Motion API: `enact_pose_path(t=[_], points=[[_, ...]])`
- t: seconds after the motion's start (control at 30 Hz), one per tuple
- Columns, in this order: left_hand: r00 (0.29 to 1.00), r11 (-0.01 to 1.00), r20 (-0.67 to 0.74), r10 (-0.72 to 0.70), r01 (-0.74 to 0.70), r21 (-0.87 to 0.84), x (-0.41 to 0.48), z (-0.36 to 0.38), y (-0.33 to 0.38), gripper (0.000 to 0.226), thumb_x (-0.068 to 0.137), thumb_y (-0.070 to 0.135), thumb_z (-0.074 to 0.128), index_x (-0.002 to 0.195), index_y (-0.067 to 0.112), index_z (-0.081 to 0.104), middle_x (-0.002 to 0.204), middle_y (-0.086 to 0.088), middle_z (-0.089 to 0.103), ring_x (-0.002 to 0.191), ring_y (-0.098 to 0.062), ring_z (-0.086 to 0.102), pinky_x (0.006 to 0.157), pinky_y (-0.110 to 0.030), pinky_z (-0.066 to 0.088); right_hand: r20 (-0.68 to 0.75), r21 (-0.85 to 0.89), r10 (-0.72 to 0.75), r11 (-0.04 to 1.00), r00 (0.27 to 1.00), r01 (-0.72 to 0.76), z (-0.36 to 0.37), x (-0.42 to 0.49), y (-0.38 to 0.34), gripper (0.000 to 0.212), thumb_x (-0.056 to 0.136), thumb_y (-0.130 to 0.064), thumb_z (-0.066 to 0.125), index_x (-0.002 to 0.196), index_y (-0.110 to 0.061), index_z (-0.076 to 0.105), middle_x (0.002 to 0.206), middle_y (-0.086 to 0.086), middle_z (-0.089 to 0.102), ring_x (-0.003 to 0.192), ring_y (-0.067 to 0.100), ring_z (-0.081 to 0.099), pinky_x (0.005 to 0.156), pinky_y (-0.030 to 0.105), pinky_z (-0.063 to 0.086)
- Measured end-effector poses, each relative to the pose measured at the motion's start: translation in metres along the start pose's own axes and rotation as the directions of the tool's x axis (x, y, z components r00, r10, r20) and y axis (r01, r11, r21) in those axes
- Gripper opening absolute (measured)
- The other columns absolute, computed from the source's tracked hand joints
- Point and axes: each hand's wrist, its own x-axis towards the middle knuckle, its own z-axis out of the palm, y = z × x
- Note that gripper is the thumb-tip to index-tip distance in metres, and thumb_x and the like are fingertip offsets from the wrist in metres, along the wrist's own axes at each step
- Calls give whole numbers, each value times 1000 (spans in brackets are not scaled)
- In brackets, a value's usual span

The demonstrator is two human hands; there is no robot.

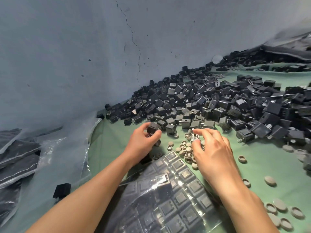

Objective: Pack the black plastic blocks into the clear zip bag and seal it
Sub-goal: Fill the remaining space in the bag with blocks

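A big heap of black plastic blocks lies on the green cloth against the wall. My left hand grips one black block at the heap's near edge. My right hand pinches a small shiny part over a cluster of grey round caps. A clear zip bag packed with rows of black blocks lies flat between my forearms; whether its opening is sealed cannot be seen.
More filled clear bags are stacked at the left, with empty clear plastic beside them. A lone black block sits near my left forearm. Loose grey caps are scattered at the lower right. The grey wall rises behind the heap.
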Motion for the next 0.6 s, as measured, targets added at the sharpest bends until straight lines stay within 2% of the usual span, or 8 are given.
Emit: enact_pose_path(t=[0.1, 0.2, 0.23, 0.27, 0.3, 0.37, 0.5, 0.6], points=[[959, 827, 84, -269, 275, -490, 3, -13, 23, 29, 91, 40, 67, 104, 16, 59, 70, -2, 63, 45, -11, 47, 44, -24, 45, -117, 126, -48, 990, 992, 63, -2, 1, -6, 37, 101, -29, 40, 135, -29, 54, 139, -7, 50, 120, 7, 42, 102, 26, 36], [941, 534, 266, -210, 338, -775, -2, -24, 47, 33, 91, 42, 65, 105, 15, 55, 74, 1, 58, 45, -3, 42, 42, -17, 42, -156, 514, 44, 857, 987, 43, -7, 0, -20, 29, 102, -25, 44, 126, -33, 60, 119, -10, 61, 64, 5, 58, 60, 12, 40], [942, 486, 293, -164, 336, -807, -6, -24, 56, 33, 90, 42, 65, 108, 16, 54, 75, 2, 59, 45, -2, 40, 41, -15, 41, -93, 682, 104, 731, 990, -12, -9, -1, -28, 27, 103, -25, 45, 123, -34, 61, 112, -12, 64, 56, 11, 57, 58, 8, 34], [944, 468, 305, -121, 326, -821, -12, -23, 65, 34, 90, 42, 65, 110, 18, 52, 76, 2, 60, 45, -2, 40, 40, -15, 40, 5, 807, 146, 583, 989, -90, -9, -4, -35, 25, 103, -25, 46, 120, -34, 63, 108, -13, 66, 67, 13, 62, 90, 27, 41], [948, 476, 308, -85, 310, -823, -18, -20, 75, 34, 89, 42, 66, 109, 18, 52, 75, 3, 60, 45, -2, 40, 40, -16, 40, 117, 876, 164, 448, 980, -179, -8, -7, -41, 24, 103, -28, 47, 118, -35, 64, 111, -11, 67, 86, 10, 66, 81, 27, 58], [965, 579, 258, -55, 241, -779, -35, -11, 90, 29, 89, 44, 65, 101, 18, 58, 74, 2, 60, 44, -6, 43, 40, -20, 41, 315, 921, 136, 197, 939, -337, -3, -16, -51, 25, 101, -38, 47, 119, -35, 65, 121, -5, 68, 115, 15, 62, 101, 40, 49], [993, 834, -88, 84, -118, -538, -81, 14, 104, 13, 90, 36, 69, 97, 26, 65, 77, -6, 69, 56, -17, 61, 48, -28, 53, 477, 869, -20, -141, 879, -475, 3, -36, -72, 51, 97, -50, 42, 124, -16, 69, 117, 9, 70, 110, 23, 65, 100, 43, 51], [925, 899, -268, 271, -342, -273, -114, 23, 100, 21, 89, 41, 69, 108, 35, 60, 85, 5, 71, 73, -11, 70, 64, -26, 57, 479, 845, -47, -248, 877, -475, 4, -55, -77, 58, 94, -52, 49, 119, -5, 71, 111, 13, 72, 100, 24, 70, 81, 32, 57]])
